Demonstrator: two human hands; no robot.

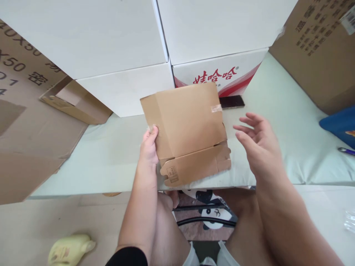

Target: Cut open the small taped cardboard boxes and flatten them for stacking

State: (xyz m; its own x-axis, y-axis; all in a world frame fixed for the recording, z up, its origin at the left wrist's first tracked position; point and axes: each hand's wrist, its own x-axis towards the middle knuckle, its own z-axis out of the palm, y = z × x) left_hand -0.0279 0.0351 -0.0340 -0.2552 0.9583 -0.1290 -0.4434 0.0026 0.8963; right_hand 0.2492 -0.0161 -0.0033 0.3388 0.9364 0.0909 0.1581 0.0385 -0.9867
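Observation:
A flattened brown cardboard box (191, 118) is held up above the front of the pale green tabletop (116, 155). My left hand (150, 146) grips its left edge, thumb on the near face and fingers behind. A bottom flap with a small printed mark folds toward me, and a strip of clear tape sits at the upper right edge. To the right of the cardboard, apart from it, my right hand (257, 138) is open with fingers spread and nothing in it. Behind the cardboard's right edge lies a black phone (233, 102), partly covered.
White cartons (124, 92) are stacked at the back, one with red lettering. Large brown boxes stand left (27, 111) and right (327, 55). A blue item (341, 125) and a purple pen (346, 150) lie at the right. On the floor is a yellow bottle (69, 249).

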